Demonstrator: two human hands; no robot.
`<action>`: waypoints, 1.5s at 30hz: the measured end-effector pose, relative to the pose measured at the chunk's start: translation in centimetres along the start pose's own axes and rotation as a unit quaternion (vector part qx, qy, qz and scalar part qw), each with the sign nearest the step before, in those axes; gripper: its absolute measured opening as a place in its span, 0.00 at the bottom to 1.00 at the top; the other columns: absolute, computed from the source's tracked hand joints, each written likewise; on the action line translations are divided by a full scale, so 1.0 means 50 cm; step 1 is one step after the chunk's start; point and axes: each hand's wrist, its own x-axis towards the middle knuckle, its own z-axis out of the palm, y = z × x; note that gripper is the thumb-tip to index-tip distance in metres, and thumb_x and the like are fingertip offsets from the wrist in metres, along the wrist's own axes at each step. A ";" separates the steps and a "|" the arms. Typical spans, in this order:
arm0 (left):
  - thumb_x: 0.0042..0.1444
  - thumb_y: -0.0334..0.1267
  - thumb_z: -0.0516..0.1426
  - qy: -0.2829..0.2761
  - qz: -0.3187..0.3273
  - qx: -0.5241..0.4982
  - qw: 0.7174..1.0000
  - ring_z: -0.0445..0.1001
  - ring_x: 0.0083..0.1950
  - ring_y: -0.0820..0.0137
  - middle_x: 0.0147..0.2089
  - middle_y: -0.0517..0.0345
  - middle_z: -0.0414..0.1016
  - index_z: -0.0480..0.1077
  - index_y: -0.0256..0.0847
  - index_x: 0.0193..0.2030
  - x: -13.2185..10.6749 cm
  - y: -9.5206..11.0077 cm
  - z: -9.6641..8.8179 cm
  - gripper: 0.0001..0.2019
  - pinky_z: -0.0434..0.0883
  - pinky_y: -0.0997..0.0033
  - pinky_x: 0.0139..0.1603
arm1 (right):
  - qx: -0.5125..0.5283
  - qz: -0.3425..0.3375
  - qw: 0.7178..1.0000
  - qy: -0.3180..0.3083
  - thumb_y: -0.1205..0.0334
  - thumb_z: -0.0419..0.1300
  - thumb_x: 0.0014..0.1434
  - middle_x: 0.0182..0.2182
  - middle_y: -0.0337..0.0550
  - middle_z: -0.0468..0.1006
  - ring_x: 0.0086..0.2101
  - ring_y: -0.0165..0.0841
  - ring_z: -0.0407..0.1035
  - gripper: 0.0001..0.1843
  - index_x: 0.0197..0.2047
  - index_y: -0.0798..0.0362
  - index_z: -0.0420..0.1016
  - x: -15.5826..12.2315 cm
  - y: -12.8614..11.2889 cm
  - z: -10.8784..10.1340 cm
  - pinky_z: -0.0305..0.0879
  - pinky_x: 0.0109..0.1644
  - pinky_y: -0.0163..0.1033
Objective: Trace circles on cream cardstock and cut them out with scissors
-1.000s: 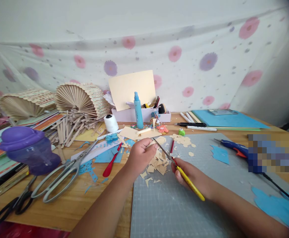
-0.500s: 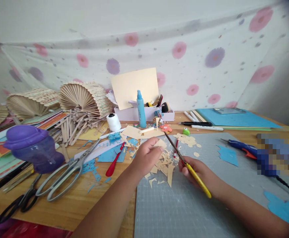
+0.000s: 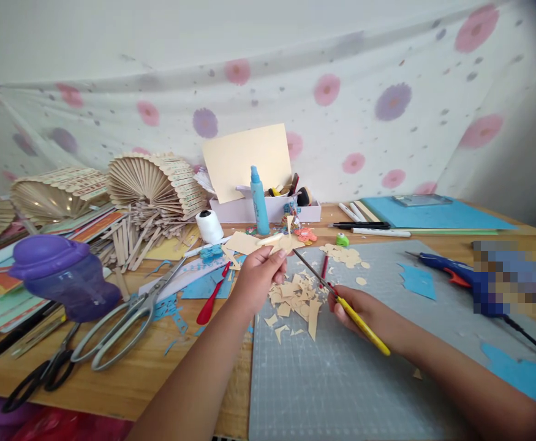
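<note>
My left hand [image 3: 261,272] is closed, pinching a small piece of cream paper [image 3: 282,243] between thumb and fingers. In my right hand [image 3: 357,315] are yellow-handled scissors [image 3: 313,269], seen edge-on. Their dark blades point up and left, with the tip close to the paper in my left hand. Beneath and between the hands, many cream paper scraps [image 3: 298,297] lie heaped on the grey cutting mat [image 3: 323,386]. Several rounded cream cut-outs [image 3: 348,256] are grouped beyond my right hand. A red pen-like stick [image 3: 324,269] lies beside the scraps.
At left are large silver scissors [image 3: 125,321], black-handled scissors [image 3: 42,373] and a purple cup [image 3: 60,275]. A blue bottle [image 3: 259,205] stands before a white box [image 3: 231,211]. A blue glue gun [image 3: 465,278] with its cord lies at right, near blue paper pieces [image 3: 417,282].
My left hand has moved slightly up and left with the paper. The scissors have shifted a little left and up, their tip still near it. The camera view has shifted slightly.
</note>
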 end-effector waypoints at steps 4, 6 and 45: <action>0.50 0.45 0.55 0.021 0.001 -0.028 0.999 0.58 0.17 0.82 0.21 0.65 0.62 0.66 0.36 0.29 -0.003 0.002 0.006 0.12 0.55 0.79 0.19 | -0.019 0.005 1.000 -0.023 0.57 0.48 0.57 0.24 0.36 0.63 0.25 0.28 0.56 0.08 0.31 0.53 0.60 -0.004 -0.016 -0.006 0.57 0.30 0.32; 0.51 0.48 0.53 0.031 0.003 -0.037 0.999 0.58 0.16 0.81 0.20 0.65 0.62 0.64 0.36 0.30 -0.004 0.000 0.010 0.14 0.56 0.79 0.18 | -0.025 0.001 0.999 -0.026 0.59 0.49 0.56 0.24 0.36 0.63 0.26 0.29 0.57 0.06 0.31 0.52 0.60 -0.004 -0.025 -0.007 0.58 0.31 0.33; 0.54 0.43 0.46 -0.028 0.023 0.153 0.988 0.51 0.15 0.80 0.14 0.71 0.48 0.49 0.41 0.22 -0.023 -0.009 0.028 0.14 0.51 0.80 0.17 | 0.022 0.044 0.999 0.006 0.60 0.53 0.52 0.20 0.34 0.62 0.22 0.26 0.56 0.08 0.24 0.53 0.59 0.004 -0.016 0.009 0.55 0.26 0.31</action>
